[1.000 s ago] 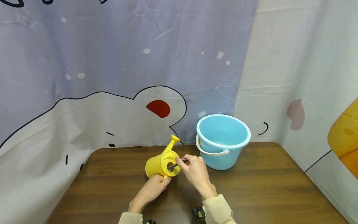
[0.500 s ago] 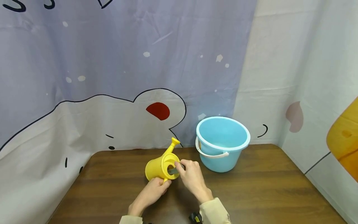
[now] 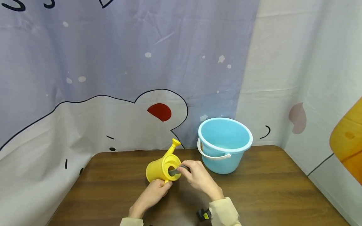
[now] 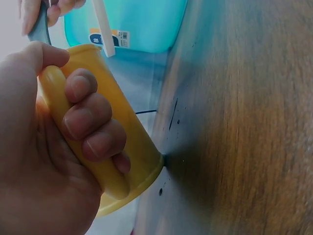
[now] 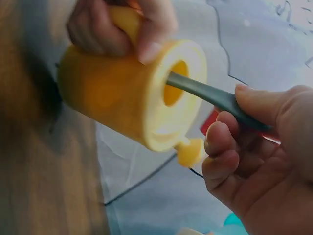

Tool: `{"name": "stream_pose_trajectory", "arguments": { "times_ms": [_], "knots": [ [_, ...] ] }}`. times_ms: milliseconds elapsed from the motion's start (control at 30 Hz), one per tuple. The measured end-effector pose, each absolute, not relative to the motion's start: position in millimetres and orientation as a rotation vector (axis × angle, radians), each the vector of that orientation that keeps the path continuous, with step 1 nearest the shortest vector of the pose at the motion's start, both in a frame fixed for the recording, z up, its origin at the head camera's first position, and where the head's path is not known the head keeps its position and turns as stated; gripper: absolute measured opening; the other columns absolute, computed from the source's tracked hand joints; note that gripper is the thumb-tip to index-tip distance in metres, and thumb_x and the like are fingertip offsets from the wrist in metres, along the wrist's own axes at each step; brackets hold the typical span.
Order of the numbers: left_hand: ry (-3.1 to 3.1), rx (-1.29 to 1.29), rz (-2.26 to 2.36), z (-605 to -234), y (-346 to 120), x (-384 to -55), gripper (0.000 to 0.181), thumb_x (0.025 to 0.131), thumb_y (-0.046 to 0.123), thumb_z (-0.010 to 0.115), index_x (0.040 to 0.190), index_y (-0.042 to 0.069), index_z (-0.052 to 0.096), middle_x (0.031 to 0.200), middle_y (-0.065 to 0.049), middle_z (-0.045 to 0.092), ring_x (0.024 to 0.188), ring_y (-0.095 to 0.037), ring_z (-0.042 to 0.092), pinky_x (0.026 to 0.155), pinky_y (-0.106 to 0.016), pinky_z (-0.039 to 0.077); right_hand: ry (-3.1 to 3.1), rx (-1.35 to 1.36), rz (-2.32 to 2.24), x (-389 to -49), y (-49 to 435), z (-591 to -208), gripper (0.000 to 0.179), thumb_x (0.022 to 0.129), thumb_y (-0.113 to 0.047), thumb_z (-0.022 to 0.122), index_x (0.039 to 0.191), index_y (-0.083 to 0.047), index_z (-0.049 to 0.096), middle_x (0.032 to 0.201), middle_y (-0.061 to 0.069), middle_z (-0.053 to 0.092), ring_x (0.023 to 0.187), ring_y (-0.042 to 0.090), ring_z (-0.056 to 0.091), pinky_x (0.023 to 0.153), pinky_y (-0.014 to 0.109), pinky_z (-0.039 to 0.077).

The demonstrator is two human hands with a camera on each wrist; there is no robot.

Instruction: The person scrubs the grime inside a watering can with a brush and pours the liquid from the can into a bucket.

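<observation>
A yellow watering can [image 3: 154, 171] is tilted over the table, its round opening facing right and its spout [image 3: 171, 150] pointing up. My left hand [image 3: 155, 190] holds it, fingers curled round the yellow handle [image 4: 56, 90], as the left wrist view shows. With thumb and fingers my right hand [image 3: 199, 177] pinches a slim, curved dark grey-green handle [image 5: 210, 95]. The handle reaches into the can's opening, and its far end is hidden inside, so I cannot tell what kind of tool it is.
Behind my right hand a light blue bucket [image 3: 223, 163] stands at the table's back edge, its white bail [image 3: 215, 156] hanging down in front. The brown wooden table [image 3: 268, 188] backs onto a printed cloth curtain [image 3: 118, 62].
The dark handle has shifted and turned within the opening as my right hand moved, most recently slightly to the right. My left hand and the watering can stay nearly in place.
</observation>
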State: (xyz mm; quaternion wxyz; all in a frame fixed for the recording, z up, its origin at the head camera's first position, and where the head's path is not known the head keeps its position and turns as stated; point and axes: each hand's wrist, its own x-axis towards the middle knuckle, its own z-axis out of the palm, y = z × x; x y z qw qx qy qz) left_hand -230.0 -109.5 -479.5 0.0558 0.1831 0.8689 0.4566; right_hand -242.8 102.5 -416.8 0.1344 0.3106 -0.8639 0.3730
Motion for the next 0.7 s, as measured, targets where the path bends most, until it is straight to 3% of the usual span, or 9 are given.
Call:
{"name": "stream_pose_trajectory", "arguments": {
  "times_ms": [233,467,700],
  "knots": [
    [2.671,0.551,1.355,-474.9,-111.8,-231.4,0.05,0.101,0.029,0.051,0.053,0.016,0.043,0.045,0.012,0.034,0.041,-0.005,0.026,0.04,-0.022,0.021,-2.517,0.794,1.169,-245.1,110.0,-409.9,0.009,0.095,-0.019,0.065,0.09,-0.014,0.072,0.072,-0.008,0.06,0.064,0.009,0.05,0.06,0.026,0.044],
    [2.65,0.559,1.374,-476.4,-110.4,-231.4,0.051,0.101,0.029,0.051,0.053,0.015,0.043,0.045,0.012,0.034,0.04,-0.005,0.025,0.04,-0.022,0.021,-2.474,0.698,1.169,-247.5,96.3,-423.9,0.011,0.094,-0.017,0.066,0.086,-0.012,0.071,0.056,-0.012,0.036,0.051,0.004,0.035,0.049,0.022,0.034],
    [2.646,0.554,1.38,-479.1,-109.4,-229.0,0.051,0.101,0.029,0.05,0.053,0.015,0.042,0.045,0.012,0.033,0.04,-0.006,0.025,0.04,-0.022,0.021,-2.465,0.674,1.183,-246.6,85.6,-435.6,0.011,0.094,-0.018,0.065,0.086,-0.011,0.07,0.059,-0.012,0.044,0.054,0.005,0.043,0.051,0.023,0.039]
  ]
}}
